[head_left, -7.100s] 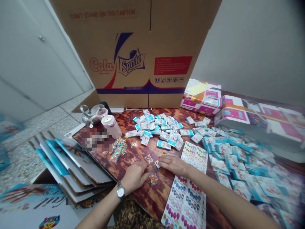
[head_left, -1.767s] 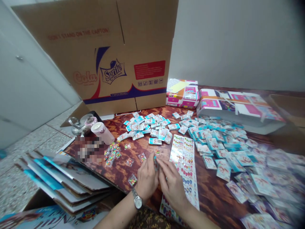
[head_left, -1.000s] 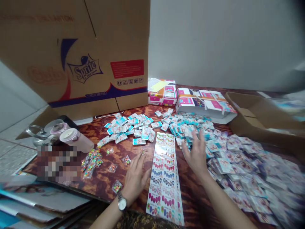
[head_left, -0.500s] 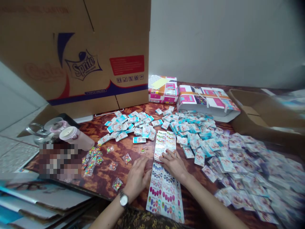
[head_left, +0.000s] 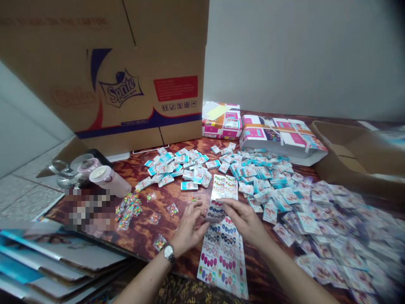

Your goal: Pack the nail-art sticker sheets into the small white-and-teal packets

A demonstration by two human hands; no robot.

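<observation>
Nearest, at the bottom of the frame, a stack of printed nail-sticker sheets (head_left: 222,255) lies on the dark, marbled table (head_left: 139,242), its long axis running away from the person and leaning slightly left at the far end. Above its middle, just right of the frame's centre, the right hand (head_left: 242,215) pinches a small nail-sticker piece (head_left: 216,210) at its right side; the piece extends from those fingertips toward the left hand (head_left: 189,228), its rows running roughly crosswise. The left hand is at the piece's lower left, thumb and fingers curled and parted, but whether they grip its edge I cannot tell. Both hands are about equally near; the right has the evident hold. The right thumb is mostly hidden, and how far the piece is lifted is unclear. Left of the hands lie loose candy packets (head_left: 160,242), with a heap of candy packets (head_left: 129,210) beyond. Farther off, small hand-printed boxes (head_left: 166,168) are piled at centre, and more spread right, blurring at the lower right. Pixelation covers a patch by the pink cup (head_left: 110,180); the large Sprite carton (head_left: 126,101) is cut off at the upper left, the open carton (head_left: 357,156) at the right edge.
</observation>
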